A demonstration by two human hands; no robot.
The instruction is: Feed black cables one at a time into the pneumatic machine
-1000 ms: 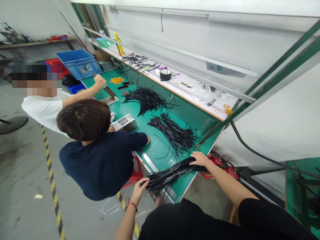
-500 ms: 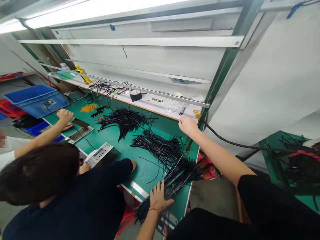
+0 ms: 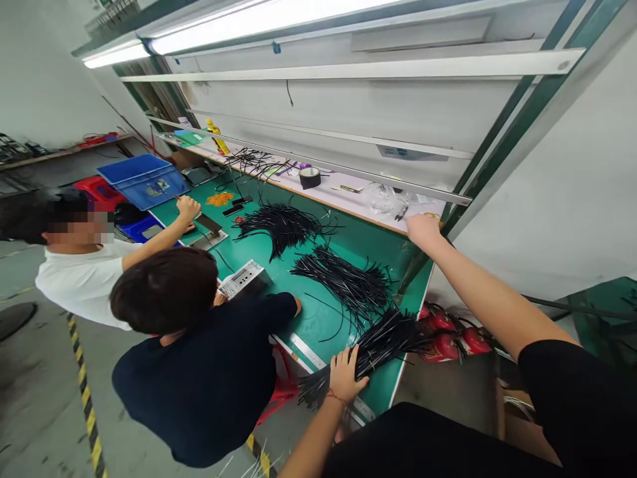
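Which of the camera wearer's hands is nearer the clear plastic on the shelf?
Right. The right hand is beside the clear plastic; the left hand is farther, on the black bundle.

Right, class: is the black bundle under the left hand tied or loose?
Tied, at least partly: a thin yellowish band crosses the black bundle beside the left hand, though its far end splays out.

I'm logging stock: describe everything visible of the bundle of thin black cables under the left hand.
The bundle of thin black cables, glossy, plastic-looking, lies across the near corner of the green tabletop, its loose ends overhanging two edges. A yellowish band shows near its middle; the left hand rests on it.
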